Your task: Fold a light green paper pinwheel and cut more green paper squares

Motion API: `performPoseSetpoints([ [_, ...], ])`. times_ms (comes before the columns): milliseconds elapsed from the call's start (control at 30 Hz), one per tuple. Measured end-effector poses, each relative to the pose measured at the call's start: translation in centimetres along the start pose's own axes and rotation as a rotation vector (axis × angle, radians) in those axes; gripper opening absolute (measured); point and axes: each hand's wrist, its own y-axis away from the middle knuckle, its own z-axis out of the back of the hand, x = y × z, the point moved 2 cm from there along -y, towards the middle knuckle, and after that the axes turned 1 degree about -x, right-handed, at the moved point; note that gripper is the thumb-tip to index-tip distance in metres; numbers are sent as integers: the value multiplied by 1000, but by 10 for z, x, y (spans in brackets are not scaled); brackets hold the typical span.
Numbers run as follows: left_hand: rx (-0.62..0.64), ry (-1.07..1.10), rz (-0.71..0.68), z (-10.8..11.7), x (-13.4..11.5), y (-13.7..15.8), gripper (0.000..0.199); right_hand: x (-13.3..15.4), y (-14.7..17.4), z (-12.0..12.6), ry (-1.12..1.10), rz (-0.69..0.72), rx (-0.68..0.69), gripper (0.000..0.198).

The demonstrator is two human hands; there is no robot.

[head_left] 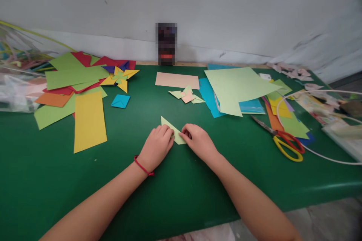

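Note:
A small light green folded paper triangle (pixel 173 128) lies on the green table (pixel 141 180) in front of me. My left hand (pixel 157 147), with a red cord at the wrist, presses on its left side with curled fingers. My right hand (pixel 198 141) pinches its right edge. Behind it sits a partly built green and pink paper pinwheel (pixel 187 95). A finished yellow and green pinwheel (pixel 120 77) lies at the back left, with a blue folded square (pixel 120 101) near it.
Sheets of coloured paper are piled at the left (pixel 76 79), with a yellow sheet (pixel 89 120) in front. A large light green sheet (pixel 237 86) covers blue paper at the right. Scissors with red and yellow handles (pixel 283 140) lie right. A white hoop (pixel 316 154) lies at the far right.

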Motion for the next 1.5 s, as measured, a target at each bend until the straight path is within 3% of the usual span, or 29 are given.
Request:
performPoseSetpoints([
  [267,-24,-21,72,3,1,2,44,3,2,1,-67,-56,26,7],
  [433,-80,43,105,2,1,2,30,3,3,0,-82,-58,20,8],
  [767,-198,217,125,-2,14,1,29,16,7,-5,292,136,-56,22],
  [1000,-227,316,194,-5,26,-1,25,13,4,3,176,166,-90,13],
  [1167,-246,490,268,-5,35,-3,28,14,4,4,156,180,-111,20],
  [1367,-388,192,155,10,29,0,17,11,2,1,135,165,-84,22],
  [1500,-308,203,-50,9,16,5,21,12,0,0,149,159,-89,23],
])
